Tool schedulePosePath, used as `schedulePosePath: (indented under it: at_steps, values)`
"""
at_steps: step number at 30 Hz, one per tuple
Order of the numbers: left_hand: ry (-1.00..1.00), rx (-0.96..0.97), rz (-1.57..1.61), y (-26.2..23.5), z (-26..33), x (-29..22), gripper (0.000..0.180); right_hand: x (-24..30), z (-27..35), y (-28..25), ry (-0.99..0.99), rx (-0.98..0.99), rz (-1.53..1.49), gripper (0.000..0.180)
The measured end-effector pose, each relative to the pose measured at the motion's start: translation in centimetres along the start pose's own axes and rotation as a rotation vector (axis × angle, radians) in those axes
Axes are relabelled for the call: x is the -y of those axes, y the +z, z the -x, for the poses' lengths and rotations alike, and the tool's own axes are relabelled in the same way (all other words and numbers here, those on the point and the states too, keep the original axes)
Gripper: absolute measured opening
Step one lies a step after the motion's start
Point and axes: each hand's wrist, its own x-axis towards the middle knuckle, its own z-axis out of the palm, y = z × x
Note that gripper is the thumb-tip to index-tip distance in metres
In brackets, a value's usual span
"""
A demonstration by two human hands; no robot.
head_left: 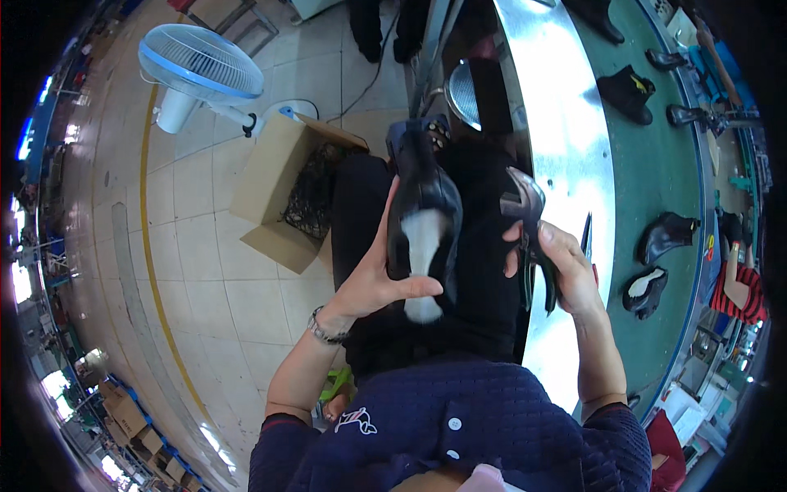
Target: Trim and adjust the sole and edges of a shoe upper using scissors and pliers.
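Over my lap, my left hand (373,279) is wrapped around a black leather boot (433,189), its thumb lying across the boot. The boot is turned so that its underside, with a white strip, faces up; that strip is slightly blurred. To its right, my right hand (570,266) grips a pair of lasting pliers (529,201) with a metal head and dark handles. The pliers' head points away from me, and they are apart from the boot. The fingers of my left hand beneath the boot are hidden.
A metal bench edge (566,115) runs along my right, beside a green belt (648,189) bearing several black boots. An open cardboard box (262,176) with dark tangled material stands at left, near a fan (201,66). Across the belt is a person in stripes (738,287).
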Motion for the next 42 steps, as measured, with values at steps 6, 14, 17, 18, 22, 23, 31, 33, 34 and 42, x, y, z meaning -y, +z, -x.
schedulePosePath:
  at_steps: [6, 14, 17, 18, 22, 23, 31, 33, 34, 42]
  values:
    - [0.251, 0.229, -0.066, -1.0, -1.8, 6.1, 0.150, -4.9, 2.2, 0.7, 0.213, 0.165, -0.253, 0.031]
    - [0.152, 0.204, 0.191, -1.1, -1.9, 8.2, 0.127, -5.3, 3.6, 1.7, 0.290, 0.262, -0.047, 0.038]
    - [0.115, 0.019, 0.222, 1.0, -2.2, 7.2, 0.091, -4.6, 3.2, 2.1, 0.337, 0.336, 0.044, 0.040]
    - [0.088, -0.053, 0.148, 1.7, -2.2, 6.5, 0.086, -4.3, 3.3, 2.7, 0.348, 0.297, 0.076, 0.043]
    - [0.072, -0.172, 0.079, 3.5, -2.0, 5.5, 0.075, -4.1, 3.2, 2.4, 0.456, 0.354, 0.154, 0.050]
    - [0.074, -0.202, 0.047, 3.7, -1.9, 5.5, 0.074, -3.6, 3.2, 2.3, 0.455, 0.352, 0.152, 0.050]
    - [0.157, -0.166, 0.216, 2.6, -2.4, 7.7, 0.076, 0.0, 2.1, 1.9, 0.068, 0.409, 0.984, 0.048]
    - [0.096, -0.165, 0.377, 1.6, -2.9, 8.8, 0.073, -1.5, 3.0, 1.0, 0.040, 0.317, 0.837, 0.047]
    - [-0.059, -0.012, 0.380, 0.6, -3.7, 9.7, 0.078, -1.8, 3.4, 0.9, 0.245, 0.184, 0.603, 0.043]
    - [-0.209, -0.005, 0.097, 3.7, -4.9, 6.3, 0.086, -10.9, 4.7, -7.6, 0.173, -0.731, 1.332, 0.043]
